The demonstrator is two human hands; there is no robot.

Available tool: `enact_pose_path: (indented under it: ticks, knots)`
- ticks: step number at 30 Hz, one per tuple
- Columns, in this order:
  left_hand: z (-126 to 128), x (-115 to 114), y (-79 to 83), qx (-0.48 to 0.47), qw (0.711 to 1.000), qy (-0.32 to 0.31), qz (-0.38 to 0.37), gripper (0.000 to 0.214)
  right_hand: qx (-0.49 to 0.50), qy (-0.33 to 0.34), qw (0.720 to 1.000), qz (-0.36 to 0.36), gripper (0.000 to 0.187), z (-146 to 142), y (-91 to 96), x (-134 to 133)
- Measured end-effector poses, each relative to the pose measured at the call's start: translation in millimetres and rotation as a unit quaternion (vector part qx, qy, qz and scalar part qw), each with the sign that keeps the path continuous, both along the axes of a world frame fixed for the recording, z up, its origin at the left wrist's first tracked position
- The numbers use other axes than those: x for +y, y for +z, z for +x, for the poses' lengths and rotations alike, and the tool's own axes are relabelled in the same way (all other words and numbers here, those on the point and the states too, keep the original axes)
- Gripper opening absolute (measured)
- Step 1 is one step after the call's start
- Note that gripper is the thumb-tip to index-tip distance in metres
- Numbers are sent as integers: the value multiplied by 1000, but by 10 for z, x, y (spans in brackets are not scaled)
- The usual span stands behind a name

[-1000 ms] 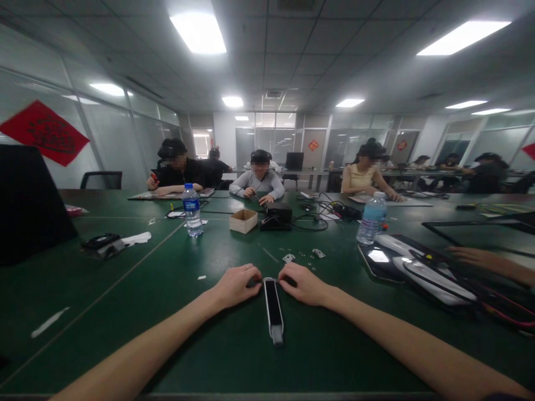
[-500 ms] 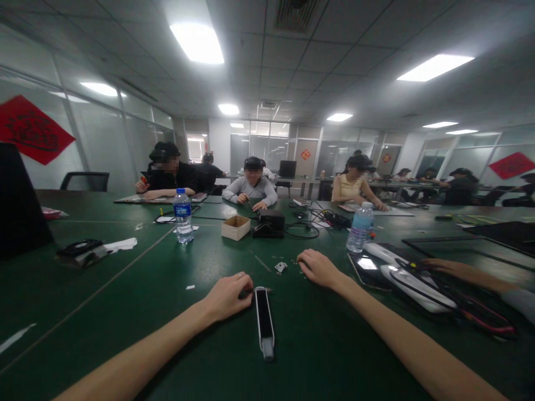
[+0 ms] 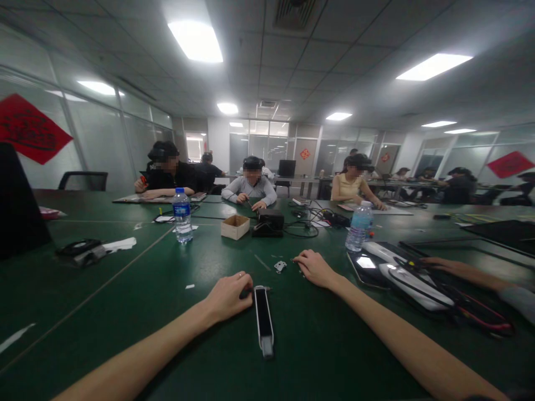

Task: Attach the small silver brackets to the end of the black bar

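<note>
My left hand (image 3: pixel 229 295) rests on the green table with its fingers curled inward; whatever lies inside them is hidden. Right beside its fingertips is a long, narrow device (image 3: pixel 263 317) with a black face, a pale rim and a grey end piece towards me. Farther to the right, my right hand (image 3: pixel 315 268) has its fingers pressed together and lowered to the tabletop, over tiny loose pieces. What it pinches, if anything, is too small to name. A small metal part with holes (image 3: pixel 280 267) lies between the two hands, left of the right fingertips.
An open cardboard box (image 3: pixel 235 228) and a black device (image 3: pixel 268 223) stand ahead. Water bottles are at left (image 3: pixel 183 217) and right (image 3: pixel 358 228). A co-worker's hand (image 3: pixel 451 268) is by white-and-black equipment (image 3: pixel 413 284) at right. People sit across the table.
My right hand has shifted slightly left, its fingertips drawing closer together over the tiny pieces. My left hand and the narrow device stay about the same.
</note>
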State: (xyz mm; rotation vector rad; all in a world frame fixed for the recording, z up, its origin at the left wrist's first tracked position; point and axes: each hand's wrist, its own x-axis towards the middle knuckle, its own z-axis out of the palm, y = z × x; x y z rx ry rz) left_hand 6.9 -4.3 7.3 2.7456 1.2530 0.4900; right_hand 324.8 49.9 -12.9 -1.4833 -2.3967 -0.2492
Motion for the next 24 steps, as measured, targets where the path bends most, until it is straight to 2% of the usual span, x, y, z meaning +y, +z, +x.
enact_pose_path:
  ticks: [5,11,17,24]
  knots:
    - [-10,3,-10,-7,1000,-9,3,11,4,1,1000,-7,25,12,32,5]
    - [-11,5,-9,-3,1000,-21,12,12,2,-35,999,-38,17,9,106,0]
    - [2,-8,7,8,1000,-11,12,11,19,-64,995,-76,17,8,89,17]
    - [-1,-14,-6,7,1000,-13,17,12,33,-63,994,-82,15,-3,92,1]
